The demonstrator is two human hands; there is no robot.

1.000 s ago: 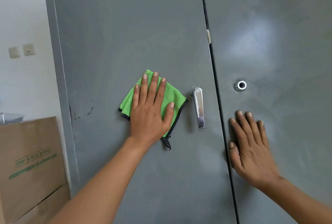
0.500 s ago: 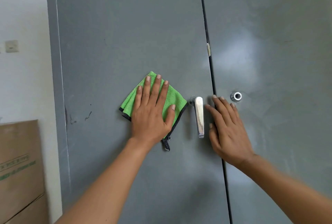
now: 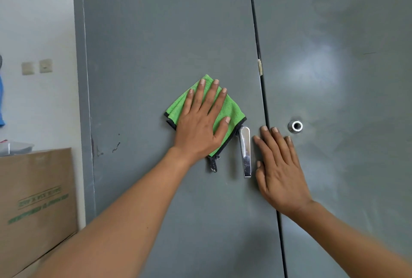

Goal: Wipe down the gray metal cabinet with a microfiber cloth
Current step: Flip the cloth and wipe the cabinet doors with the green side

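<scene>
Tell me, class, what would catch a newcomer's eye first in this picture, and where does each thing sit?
First the bright green cloth, pressed flat against the left door of the gray cabinet by the left hand. Just right of it hangs a shiny chrome handle, with the right hand spread across the seam between the doors, below a round silver lock.

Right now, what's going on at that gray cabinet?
A person is wiping the gray cabinet. The left hand presses a folded green cloth flat against the left door, just beside the metal handle. The right hand lies flat across the gap between the doors, below the round lock.
</scene>
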